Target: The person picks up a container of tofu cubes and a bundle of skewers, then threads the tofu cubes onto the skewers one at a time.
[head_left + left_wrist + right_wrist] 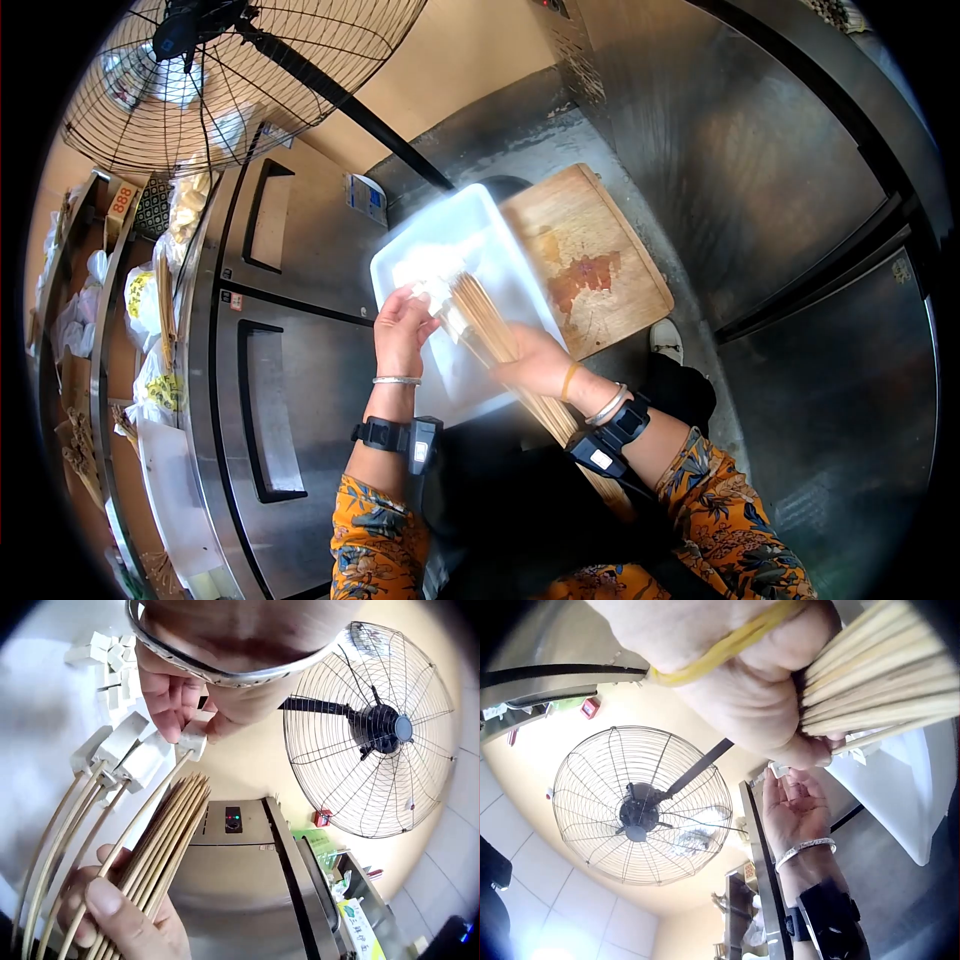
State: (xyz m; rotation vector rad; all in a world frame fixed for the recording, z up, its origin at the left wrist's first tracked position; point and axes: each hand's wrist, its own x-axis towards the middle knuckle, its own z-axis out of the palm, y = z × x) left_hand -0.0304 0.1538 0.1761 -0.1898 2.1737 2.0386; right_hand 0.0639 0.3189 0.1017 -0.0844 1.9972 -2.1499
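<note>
A stained wooden board is flanking the right hand, gripping thin wooden skewers (left hand pinching a white block).

Orange floral sleeves, white tub, tan board stained reddish brown

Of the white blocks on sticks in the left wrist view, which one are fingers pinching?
The rightmost skewered block, pinched by the left hand; the other skewered blocks cluster left of it in that view, untouched.

Fan cut off by head view's top edge; white blocks there blurred.
</note>
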